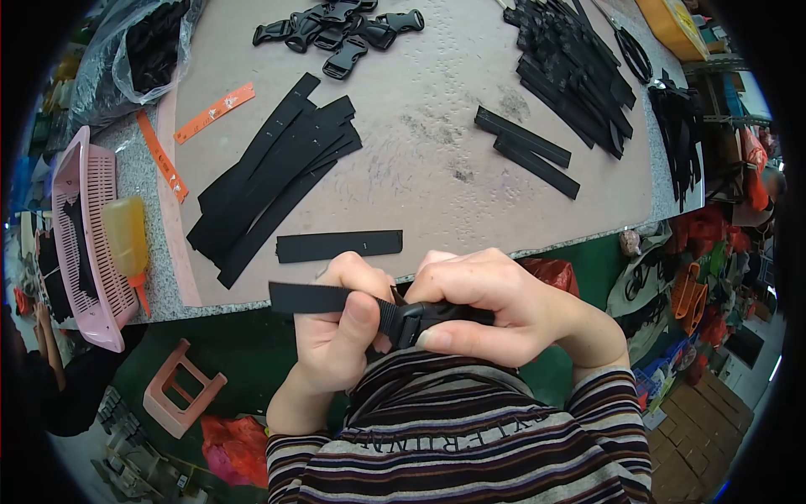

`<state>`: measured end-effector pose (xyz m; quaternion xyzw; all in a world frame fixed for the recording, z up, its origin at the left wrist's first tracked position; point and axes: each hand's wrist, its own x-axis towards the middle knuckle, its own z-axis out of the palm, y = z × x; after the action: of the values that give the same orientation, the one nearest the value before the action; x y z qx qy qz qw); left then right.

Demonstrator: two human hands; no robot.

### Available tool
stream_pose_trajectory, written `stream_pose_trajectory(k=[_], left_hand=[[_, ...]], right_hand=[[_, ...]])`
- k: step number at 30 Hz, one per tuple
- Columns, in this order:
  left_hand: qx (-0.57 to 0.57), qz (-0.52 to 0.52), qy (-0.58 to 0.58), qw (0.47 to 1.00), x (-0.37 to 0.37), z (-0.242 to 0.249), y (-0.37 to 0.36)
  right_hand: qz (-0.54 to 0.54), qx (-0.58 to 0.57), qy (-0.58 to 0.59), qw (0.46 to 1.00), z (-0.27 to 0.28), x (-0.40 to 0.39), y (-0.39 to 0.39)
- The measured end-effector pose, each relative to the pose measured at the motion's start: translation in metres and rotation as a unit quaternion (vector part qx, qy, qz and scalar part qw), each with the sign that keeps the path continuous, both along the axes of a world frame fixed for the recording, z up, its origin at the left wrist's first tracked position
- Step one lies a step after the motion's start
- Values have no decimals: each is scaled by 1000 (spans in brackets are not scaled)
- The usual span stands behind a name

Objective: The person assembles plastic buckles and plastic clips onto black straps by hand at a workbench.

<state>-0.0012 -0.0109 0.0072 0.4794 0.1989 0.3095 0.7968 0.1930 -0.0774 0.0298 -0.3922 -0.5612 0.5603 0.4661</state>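
Close to my body, just off the table's front edge, my left hand (340, 323) pinches a black strap (311, 299) whose free end sticks out to the left. My right hand (483, 307) grips a black plastic buckle (409, 323), and the strap meets it between my hands. Where the strap threads through is partly hidden by my fingers. A single black strap piece (339, 246) lies on the table just beyond my left hand. Farther left is a pile of black straps (273, 172). More black buckles (344, 34) lie loosely heaped at the far side.
Two short straps (533, 155) and a strap heap (575, 76) lie on the right, near black scissors (631, 52). On the left are a pink basket (107, 168), a yellow glue bottle (126, 239) and orange strips (214, 112). A pink stool (183, 388) stands below.
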Motion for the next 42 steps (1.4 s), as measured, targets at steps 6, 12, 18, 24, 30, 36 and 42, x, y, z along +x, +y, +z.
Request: stream_pose_trajectory(k=[6,12,18,24,30,36,42], left_hand=[[32,-9,12,999,-2,3,7],[33,18,63,997,-13,11,7],[256,118,125,951,-11,17,5],[410,90,155,894,-10,29,12],[314,129,157,927,-13,26,12],[284,109,145,942,-10,20,13],[325,117,156,925,-9,20,13]], right_hand=[[22,27,-35,999,-8,7,-1],[40,17,-37,998,-13,5,0],[20,81,-44,996,-17,3,3],[-42,68,-131,988,5,-4,-3],[-73,93,-173,978,7,-5,-7],[-68,54,-102,991,2,-5,-8],[-48,23,-84,995,1,-2,-8]])
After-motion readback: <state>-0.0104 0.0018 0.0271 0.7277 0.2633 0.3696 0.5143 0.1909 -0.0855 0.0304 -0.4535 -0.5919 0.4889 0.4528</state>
